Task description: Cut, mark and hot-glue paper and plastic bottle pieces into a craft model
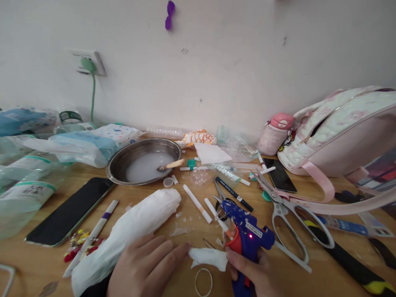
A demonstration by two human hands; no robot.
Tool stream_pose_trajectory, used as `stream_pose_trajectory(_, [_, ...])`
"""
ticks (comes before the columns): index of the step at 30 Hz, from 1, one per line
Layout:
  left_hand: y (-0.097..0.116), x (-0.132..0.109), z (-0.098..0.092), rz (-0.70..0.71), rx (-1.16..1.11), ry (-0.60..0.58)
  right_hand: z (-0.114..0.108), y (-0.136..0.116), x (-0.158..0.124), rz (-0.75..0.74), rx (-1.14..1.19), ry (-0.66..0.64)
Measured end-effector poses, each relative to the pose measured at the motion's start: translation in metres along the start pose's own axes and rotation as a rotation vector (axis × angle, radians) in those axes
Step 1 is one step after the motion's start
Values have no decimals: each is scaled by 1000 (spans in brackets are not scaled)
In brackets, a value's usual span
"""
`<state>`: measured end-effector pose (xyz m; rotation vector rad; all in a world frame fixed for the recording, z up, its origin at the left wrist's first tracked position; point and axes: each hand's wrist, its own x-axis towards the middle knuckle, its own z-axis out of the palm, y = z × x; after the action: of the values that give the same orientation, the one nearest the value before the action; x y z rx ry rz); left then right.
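Observation:
My left hand is closed, palm down, with the fingertips at the left end of a small white paper-like piece. Its thumb is hidden. My right hand is wrapped round a blue hot glue gun with an orange trigger and a lit red light. The right thumb also presses on the piece's right end, so the piece spans both hands. Just behind my left hand lies a long white wrapped bottle-like shape. A rubber band rests on the table below the white piece.
A metal bowl of cloudy liquid with a brush stands behind. Large scissors, markers and a black phone surround the hands. Plastic bottles crowd the left; a backpack sits right.

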<state>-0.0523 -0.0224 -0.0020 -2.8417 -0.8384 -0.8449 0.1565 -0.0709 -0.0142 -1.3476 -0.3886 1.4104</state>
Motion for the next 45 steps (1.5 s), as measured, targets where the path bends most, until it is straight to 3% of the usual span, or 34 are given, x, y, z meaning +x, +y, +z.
stream_pose_trajectory(14, [0,4,4,-65,-62,7,4,-3,0,-33,33,38])
stream_pose_trajectory(20, [-2,2,2,-292,-218,46,3,-7,-1,-36,34,33])
stream_pose_trajectory(24, [-1,6,0,-481,-401,52,1,-4,-1,-44,34,-42])
stream_pose_trajectory(31, [3,24,0,-685,-1000,-357,3,-5,-9,31,-138,-39])
stream_pose_trajectory(38, [4,20,1,-780,-1241,-455,-1,2,-3,-30,-51,-53])
stream_pose_trajectory(42, [8,18,0,-773,-1236,-516,0,0,-4,-27,-76,-45])
stream_pose_trajectory(45, [11,18,0,-746,-1188,-479,3,-5,-7,-33,-141,-53])
